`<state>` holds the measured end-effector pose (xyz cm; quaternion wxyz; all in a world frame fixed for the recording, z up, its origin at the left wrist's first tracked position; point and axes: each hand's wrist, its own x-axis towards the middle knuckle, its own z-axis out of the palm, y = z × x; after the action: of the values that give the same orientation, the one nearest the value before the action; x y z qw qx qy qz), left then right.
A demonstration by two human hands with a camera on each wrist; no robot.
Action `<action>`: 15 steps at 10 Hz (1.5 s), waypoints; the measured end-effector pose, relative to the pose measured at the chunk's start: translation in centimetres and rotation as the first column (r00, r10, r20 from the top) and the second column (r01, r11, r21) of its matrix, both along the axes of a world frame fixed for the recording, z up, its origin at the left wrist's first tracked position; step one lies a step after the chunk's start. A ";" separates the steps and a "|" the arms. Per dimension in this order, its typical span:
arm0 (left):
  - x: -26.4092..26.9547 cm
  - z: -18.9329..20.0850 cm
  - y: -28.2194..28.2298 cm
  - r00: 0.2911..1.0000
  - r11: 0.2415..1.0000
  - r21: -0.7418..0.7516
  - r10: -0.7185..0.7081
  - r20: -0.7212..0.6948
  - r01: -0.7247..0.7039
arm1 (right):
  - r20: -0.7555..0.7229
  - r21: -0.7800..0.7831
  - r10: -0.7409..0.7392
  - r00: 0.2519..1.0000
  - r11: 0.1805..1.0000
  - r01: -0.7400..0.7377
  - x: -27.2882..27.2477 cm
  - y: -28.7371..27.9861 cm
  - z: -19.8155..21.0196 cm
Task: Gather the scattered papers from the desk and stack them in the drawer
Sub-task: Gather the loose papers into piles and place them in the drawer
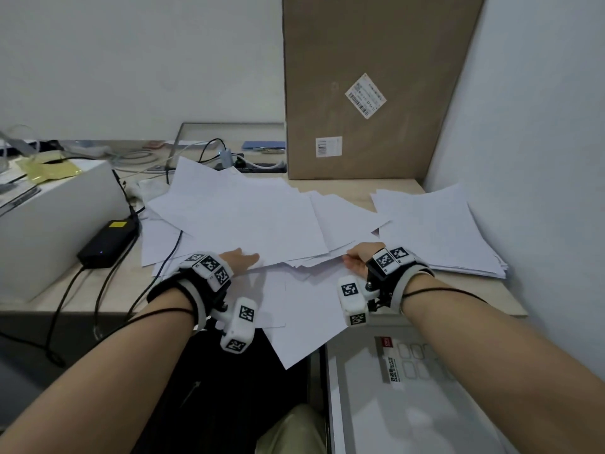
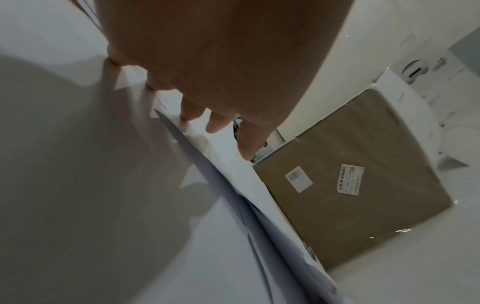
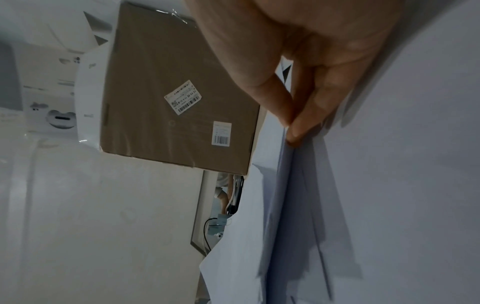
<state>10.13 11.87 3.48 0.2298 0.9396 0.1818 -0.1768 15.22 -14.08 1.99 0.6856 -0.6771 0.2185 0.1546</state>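
Note:
Several white papers (image 1: 248, 217) lie fanned across the middle of the desk (image 1: 360, 186). My left hand (image 1: 244, 258) holds their near edge, thumb on top and fingers slid under the upper sheets. The left wrist view shows those fingers (image 2: 191, 115) against the papers' (image 2: 233, 174) layered edge. My right hand (image 1: 355, 258) pinches the same bundle's near right edge; thumb and fingers (image 3: 301, 125) meet on the sheets (image 3: 285, 205). More sheets (image 1: 304, 316) lie underneath and overhang the desk's front. A second paper stack (image 1: 438, 231) lies at the right.
A tall cardboard box (image 1: 366, 86) leans on the back wall. A black power brick (image 1: 108, 244) with cables and a white box (image 1: 49, 221) sit on the left. Below the desk's front right is a white surface with a red-labelled pack (image 1: 409, 371).

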 end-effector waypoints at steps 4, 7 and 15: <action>1.9 -0.1 1.9 0.783 0.502 -0.759 0.622 -0.015 -0.414 | -0.001 -0.086 0.107 0.994 0.991 -0.107 0.0 0.9 1.4; 4.2 -0.6 0.5 0.915 0.699 -0.651 0.402 0.017 -0.296 | 0.002 0.060 0.117 0.993 0.991 -0.117 1.0 1.7 1.5; 3.3 -1.4 -1.6 0.901 0.557 -0.767 0.430 -0.062 -0.319 | 0.125 -0.139 0.175 0.977 0.978 -0.157 1.6 2.5 1.7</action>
<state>13.38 10.29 2.10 0.6463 0.7033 0.2704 -0.1208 16.83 -11.56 3.65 0.6388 -0.7445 0.1231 0.1503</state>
